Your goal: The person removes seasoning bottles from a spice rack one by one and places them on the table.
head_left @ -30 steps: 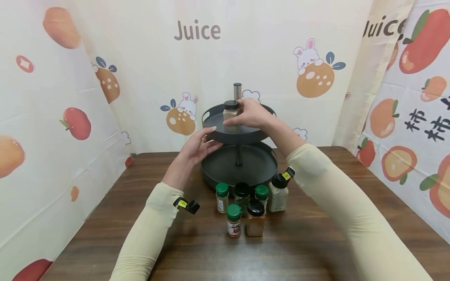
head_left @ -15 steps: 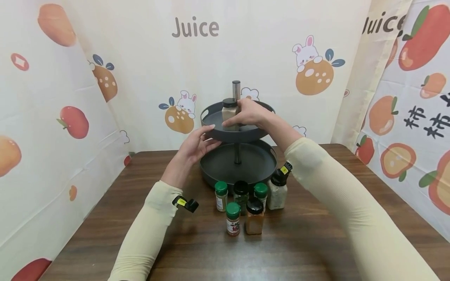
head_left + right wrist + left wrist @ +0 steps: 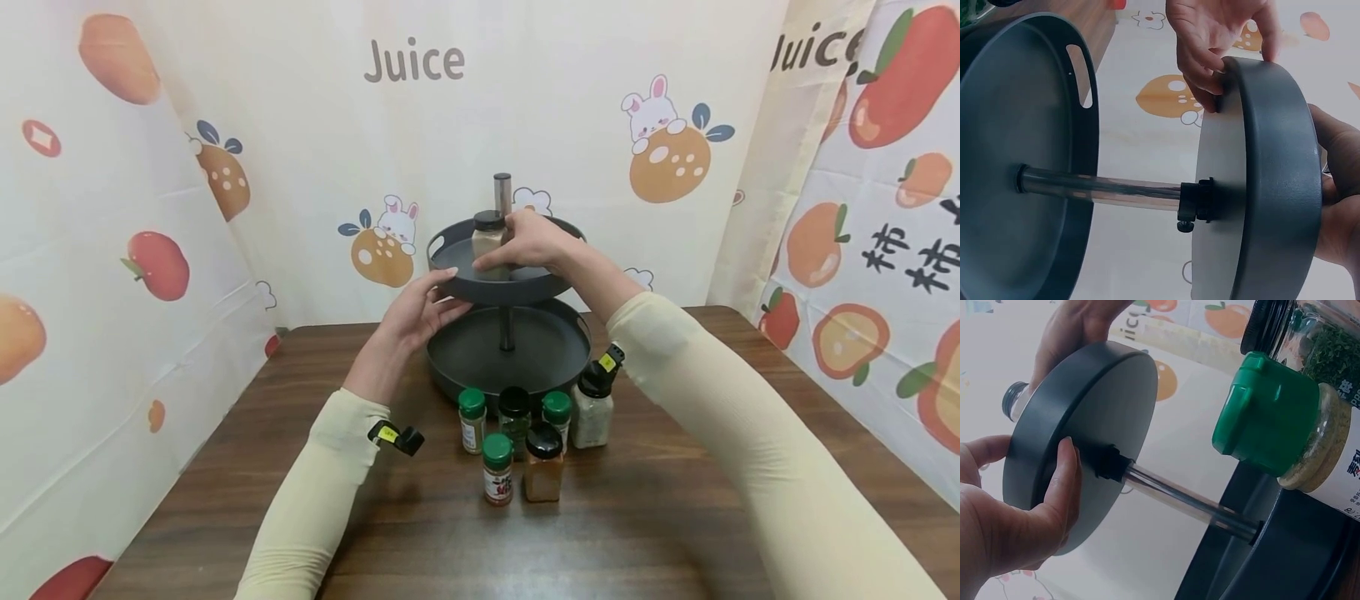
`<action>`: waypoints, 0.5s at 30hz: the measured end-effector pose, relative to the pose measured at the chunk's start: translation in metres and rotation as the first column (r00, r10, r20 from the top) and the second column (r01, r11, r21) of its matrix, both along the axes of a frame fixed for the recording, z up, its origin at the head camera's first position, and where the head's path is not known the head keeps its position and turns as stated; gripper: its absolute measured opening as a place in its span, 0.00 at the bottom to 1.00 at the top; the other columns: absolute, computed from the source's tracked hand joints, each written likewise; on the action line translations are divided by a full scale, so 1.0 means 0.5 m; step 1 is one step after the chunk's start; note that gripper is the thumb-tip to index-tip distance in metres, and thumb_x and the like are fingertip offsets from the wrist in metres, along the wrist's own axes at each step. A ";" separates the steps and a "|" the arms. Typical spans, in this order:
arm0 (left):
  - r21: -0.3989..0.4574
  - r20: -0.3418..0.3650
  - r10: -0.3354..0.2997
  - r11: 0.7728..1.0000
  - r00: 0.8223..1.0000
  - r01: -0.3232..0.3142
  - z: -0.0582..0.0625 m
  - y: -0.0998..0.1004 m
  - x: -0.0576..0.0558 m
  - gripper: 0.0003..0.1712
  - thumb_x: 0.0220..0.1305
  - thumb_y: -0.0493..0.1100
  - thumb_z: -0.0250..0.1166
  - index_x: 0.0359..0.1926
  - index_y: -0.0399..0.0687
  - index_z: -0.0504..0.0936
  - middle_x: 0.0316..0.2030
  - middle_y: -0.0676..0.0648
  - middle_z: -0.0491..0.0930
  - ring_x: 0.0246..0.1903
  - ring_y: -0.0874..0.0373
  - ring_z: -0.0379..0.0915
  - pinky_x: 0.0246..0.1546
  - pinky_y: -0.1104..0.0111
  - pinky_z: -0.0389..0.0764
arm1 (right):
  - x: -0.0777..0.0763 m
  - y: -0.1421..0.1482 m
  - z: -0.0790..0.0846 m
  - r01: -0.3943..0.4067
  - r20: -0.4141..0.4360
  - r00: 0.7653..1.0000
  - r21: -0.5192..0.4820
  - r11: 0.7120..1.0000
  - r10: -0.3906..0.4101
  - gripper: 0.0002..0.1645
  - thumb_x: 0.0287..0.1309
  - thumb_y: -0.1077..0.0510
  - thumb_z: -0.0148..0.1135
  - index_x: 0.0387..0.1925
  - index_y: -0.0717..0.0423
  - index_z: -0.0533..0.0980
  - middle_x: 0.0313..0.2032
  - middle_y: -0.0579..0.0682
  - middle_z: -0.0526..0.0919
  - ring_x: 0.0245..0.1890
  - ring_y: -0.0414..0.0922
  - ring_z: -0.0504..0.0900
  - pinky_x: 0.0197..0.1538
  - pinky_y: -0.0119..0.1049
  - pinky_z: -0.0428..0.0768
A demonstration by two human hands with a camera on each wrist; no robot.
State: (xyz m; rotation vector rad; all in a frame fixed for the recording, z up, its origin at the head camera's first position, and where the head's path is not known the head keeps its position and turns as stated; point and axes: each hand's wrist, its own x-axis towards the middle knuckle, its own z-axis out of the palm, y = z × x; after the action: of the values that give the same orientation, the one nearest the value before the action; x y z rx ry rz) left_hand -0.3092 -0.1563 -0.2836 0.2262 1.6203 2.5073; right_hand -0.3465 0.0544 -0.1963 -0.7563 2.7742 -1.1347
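Note:
A two-tier dark grey round turntable stands on the table. My left hand grips the near-left rim of its upper tray, thumb at the edge and fingers underneath. In the right wrist view, those fingers lie against the underside. Above the upper tray's floor, my right hand holds a black-lidded spice jar with pale contents. Whether the jar's base touches the tray is hidden. From the left wrist view, only the jar's lid and neck show past the rim.
The lower tray sits beneath on the central post. Before it stand several spice jars, among them a green-capped one, an orange-brown one and a large pale one. A printed curtain hangs behind the table.
The head view has shifted slightly. Both hands and the jar keep practically the same places at the upper tray.

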 end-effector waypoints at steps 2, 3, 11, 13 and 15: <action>0.000 0.003 0.002 1.000 1.000 -0.002 0.000 -0.001 0.001 0.32 0.66 0.45 0.64 0.67 0.41 0.64 0.49 0.40 0.72 0.45 0.48 0.81 0.42 0.64 0.88 | 0.001 -0.001 0.002 -0.005 0.004 1.000 -0.004 1.000 0.005 0.35 0.46 0.44 0.77 0.51 0.60 0.76 0.43 0.57 0.80 0.41 0.51 0.79 0.46 0.45 0.79; -0.001 0.003 0.002 1.000 1.000 -0.002 0.000 -0.001 0.001 0.32 0.66 0.45 0.64 0.67 0.41 0.64 0.49 0.40 0.73 0.45 0.48 0.81 0.43 0.64 0.88 | 0.002 -0.001 0.002 -0.007 0.006 1.000 -0.007 1.000 0.007 0.34 0.46 0.45 0.77 0.50 0.59 0.76 0.43 0.57 0.80 0.40 0.51 0.79 0.45 0.44 0.79; 0.009 -0.002 -0.001 1.000 1.000 0.001 0.002 -0.002 0.001 0.32 0.66 0.45 0.65 0.66 0.39 0.64 0.47 0.40 0.73 0.45 0.48 0.81 0.42 0.64 0.88 | 0.006 -0.001 0.015 -0.008 0.010 1.000 -0.039 0.999 0.008 0.35 0.45 0.46 0.78 0.51 0.61 0.75 0.42 0.57 0.81 0.39 0.50 0.80 0.46 0.48 0.80; 0.011 0.002 -0.001 1.000 1.000 0.001 0.003 -0.002 0.002 0.29 0.66 0.44 0.65 0.63 0.40 0.66 0.47 0.40 0.73 0.44 0.48 0.81 0.42 0.64 0.88 | 0.011 -0.001 0.023 -0.008 0.019 1.000 -0.052 0.999 0.009 0.37 0.45 0.46 0.78 0.52 0.61 0.73 0.43 0.57 0.81 0.40 0.50 0.79 0.49 0.50 0.80; 0.012 0.003 -0.003 1.000 1.000 0.003 0.005 -0.003 0.003 0.28 0.66 0.44 0.64 0.62 0.41 0.66 0.47 0.41 0.72 0.44 0.48 0.81 0.41 0.65 0.88 | 0.016 -0.001 0.032 0.003 0.018 1.000 -0.055 0.998 -0.002 0.39 0.45 0.45 0.78 0.53 0.61 0.72 0.44 0.57 0.80 0.41 0.50 0.79 0.50 0.49 0.80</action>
State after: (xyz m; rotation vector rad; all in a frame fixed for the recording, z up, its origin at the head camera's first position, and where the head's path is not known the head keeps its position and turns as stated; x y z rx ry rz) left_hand -0.3079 -0.1576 -0.2812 0.2263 1.6030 2.5142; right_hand -0.3386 0.0541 -0.1802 -0.7447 2.7406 -1.2168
